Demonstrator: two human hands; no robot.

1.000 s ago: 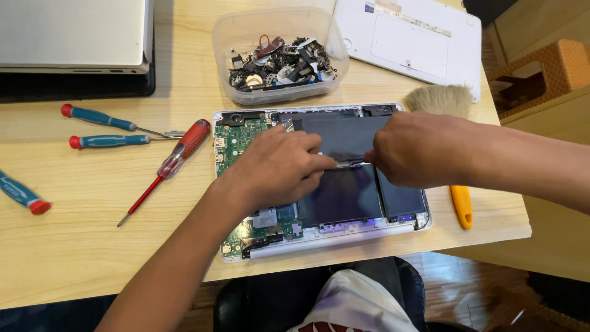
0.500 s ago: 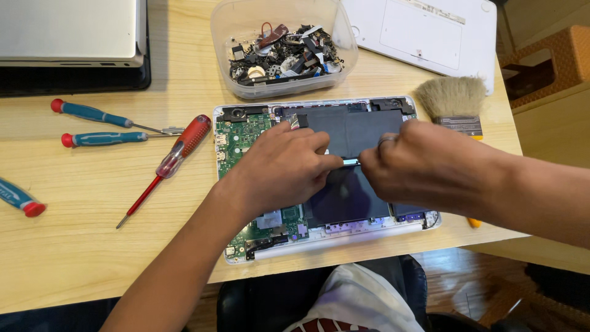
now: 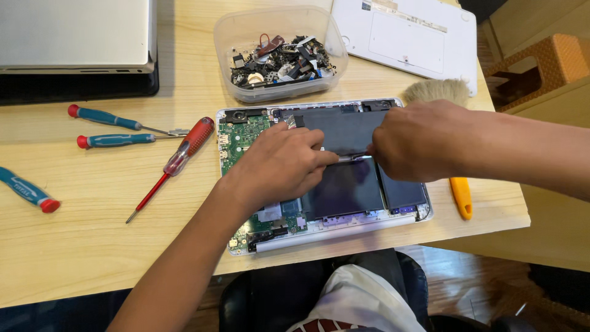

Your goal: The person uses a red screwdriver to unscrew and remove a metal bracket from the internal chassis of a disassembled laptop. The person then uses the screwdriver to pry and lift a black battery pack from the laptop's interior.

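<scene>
An opened white laptop base [image 3: 393, 224], its green circuit board and flat black battery pack [image 3: 344, 184] exposed, lies at the near edge of the pale wooden tabletop [image 3: 92, 240], towards the right corner. The left hand [image 3: 279, 163] rests palm-down across the middle of the base, fingers loosely curled, with the fingertips [image 3: 326, 157] pressing on the battery pack near its middle seam. The right hand [image 3: 418, 144] comes in from the right edge, knuckles up and fingers bent inward; its tips meet the battery at the same seam, just beside the left fingertips. Whether it pinches anything there cannot be told, since the hand hides the spot.

Behind the right hand lies a pale-bristled brush [image 3: 437, 91] with a yellow handle [image 3: 461, 197] reaching the right edge. A clear plastic tub of small dark parts [image 3: 279, 52] sits just beyond the base. Left of the base lies a red-handled screwdriver [image 3: 184, 150], with two teal-handled screwdrivers [image 3: 110, 129] further left.
</scene>
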